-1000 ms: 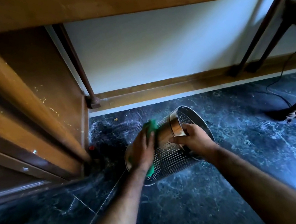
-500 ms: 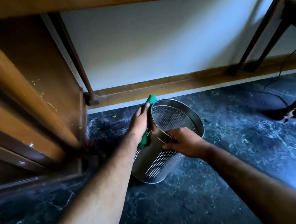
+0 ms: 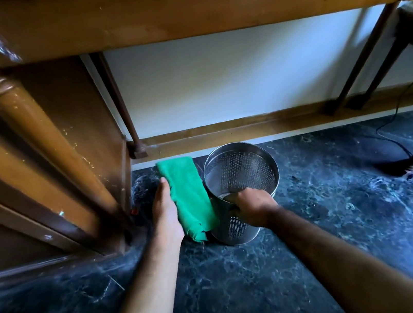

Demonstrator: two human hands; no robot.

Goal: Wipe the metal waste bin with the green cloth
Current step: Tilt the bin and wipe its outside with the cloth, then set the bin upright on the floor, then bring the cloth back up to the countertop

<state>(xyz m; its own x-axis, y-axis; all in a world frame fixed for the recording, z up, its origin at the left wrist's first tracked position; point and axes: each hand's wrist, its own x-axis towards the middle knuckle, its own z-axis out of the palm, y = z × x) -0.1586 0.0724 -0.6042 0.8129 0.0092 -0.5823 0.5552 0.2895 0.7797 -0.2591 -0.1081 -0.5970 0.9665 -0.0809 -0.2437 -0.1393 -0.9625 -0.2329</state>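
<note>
Bin (image 3: 241, 178) upright on floor (image 3: 247, 285), cloth (image 3: 190, 199) left against it, wall (image 3: 228, 77) behind.

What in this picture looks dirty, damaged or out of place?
A dark clump of dust or fluff lies on the floor in the corner by the wooden leg, left of the green cloth. The metal bin stands upright and looks undamaged.

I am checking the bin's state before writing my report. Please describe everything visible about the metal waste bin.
The metal waste bin is a round, shiny steel cylinder with small perforations in its wall and a solid band at the open rim. It stands nearly upright on the dark marble floor. The right hand grips its near rim. The green cloth, in the left hand, lies against its left side.
</note>
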